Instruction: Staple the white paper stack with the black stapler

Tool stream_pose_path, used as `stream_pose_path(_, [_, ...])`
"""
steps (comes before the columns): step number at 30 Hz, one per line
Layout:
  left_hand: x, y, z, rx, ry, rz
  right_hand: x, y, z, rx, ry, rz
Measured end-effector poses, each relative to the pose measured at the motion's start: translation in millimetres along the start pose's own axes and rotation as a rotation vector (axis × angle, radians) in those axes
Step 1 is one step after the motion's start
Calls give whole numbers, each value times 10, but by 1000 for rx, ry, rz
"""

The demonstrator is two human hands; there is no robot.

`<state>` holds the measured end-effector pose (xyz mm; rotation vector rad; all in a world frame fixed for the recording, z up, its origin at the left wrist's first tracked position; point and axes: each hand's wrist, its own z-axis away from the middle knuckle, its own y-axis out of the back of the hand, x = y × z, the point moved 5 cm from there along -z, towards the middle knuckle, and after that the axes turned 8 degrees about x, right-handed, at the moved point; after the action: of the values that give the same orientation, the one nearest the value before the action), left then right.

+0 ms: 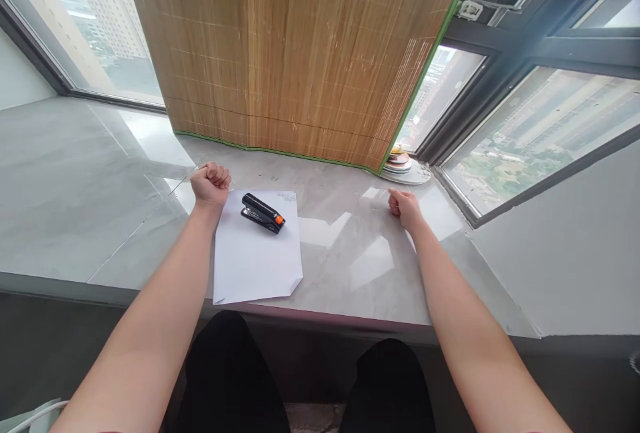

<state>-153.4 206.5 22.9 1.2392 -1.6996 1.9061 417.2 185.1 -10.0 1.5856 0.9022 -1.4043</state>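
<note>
My left hand point(211, 183) is curled into a fist, resting at the upper left edge of a white sheet of paper point(255, 266). A black stapler point(263, 212) with an orange patch at one end lies slantwise on the upper part of the paper. The sheet's lower corners curl up a little, and small print shows near its top right corner. Farther right, my right hand point(404, 208) rests on the grey counter point(330, 266), its fingers folded in. Nothing shows in either hand, and both are apart from the stapler.
A bamboo blind point(300, 53) with green edging hangs down to the back of the counter. A stack of plates or discs point(403, 165) stands behind its right corner. Windows point(550, 133) flank the counter, whose front edge runs above my knees.
</note>
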Motion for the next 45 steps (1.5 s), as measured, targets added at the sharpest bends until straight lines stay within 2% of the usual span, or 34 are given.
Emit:
stream_pose_path(1, [-9,-32,2,-27,-13,-26,44,218,-41,95,-3,-141])
stream_pose_path(3, [-20,-95,15,-81,-36,-74,98,466,-77,192,-13,-366])
stream_pose_path(7, [-16,-172,56,-143,-52,-123,113,508,-127,213,-65,-520])
stream_pose_path(10, [-6,-211,86,-180,-56,-135,144,436,-169,213,-63,-451])
stream_pose_path(17, [-150,-364,157,-389,-24,-189,213,281,-177,92,87,-73])
stream_pose_path(21, [-231,-415,245,-649,-6,-419,200,277,-169,75,118,-10])
stream_pose_path(25, [-220,-401,342,-856,66,-766,186,265,-160,62,118,30])
stream_pose_path(29, [-207,-402,438,-985,233,-911,174,241,-149,58,119,71])
stream_pose_path(32, [-277,-440,531,-1027,363,-967,160,232,-138,74,121,107])
stream_pose_path(36, [-474,-699,722,-1079,386,-975,138,207,-110,67,105,159])
stream_pose_path(41, [-1003,-1290,1137,-1266,425,-948,111,187,-80,64,107,183])
stream_pose_path(45, [-1375,-1653,1396,-1281,437,-843,104,178,-73,59,120,192])
